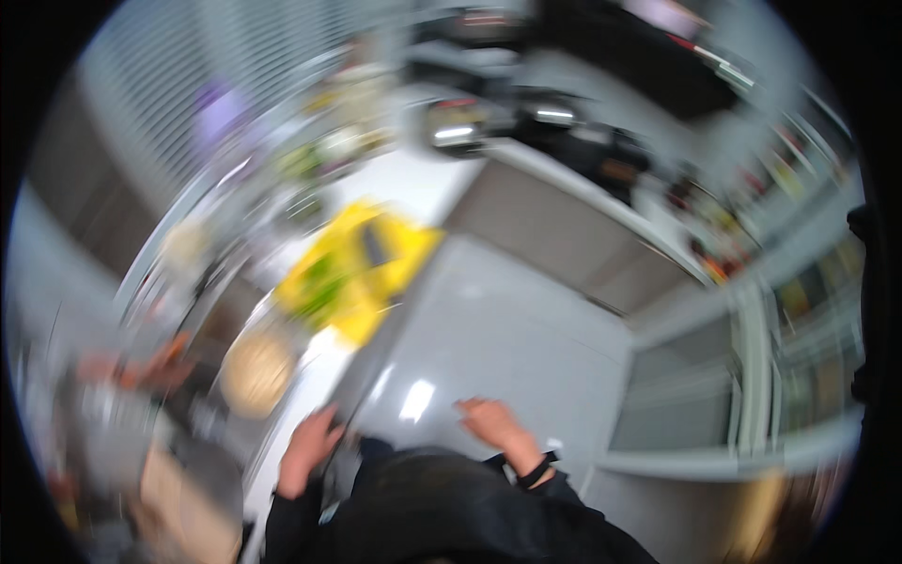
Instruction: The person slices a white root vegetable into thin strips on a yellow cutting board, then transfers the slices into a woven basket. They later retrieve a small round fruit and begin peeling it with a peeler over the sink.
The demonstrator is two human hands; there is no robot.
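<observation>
My left hand [308, 448] is at the front edge of the white countertop [299, 395], with nothing seen in it; whether it touches the edge is unclear. My right hand [493, 425] hangs over the grey floor, its fingers partly curled, holding nothing that shows. Beyond my left hand, a yellow cutting board or mat [359, 317] lies on the counter. Blurred green vegetables [320, 289] and a dark object, perhaps a knife blade [373, 243], rest on it. A round, light wooden board or lid [258, 374] is by the sink, left of the mat.
At the left, another person's hands [151, 370] are over the sink area. Black cookware [546, 106] and a pot [454, 130] stand at the back. Brown-grey cabinets [564, 240] border the glossy floor [507, 331]. Shelves [817, 303] stand at the right. The view is blurred.
</observation>
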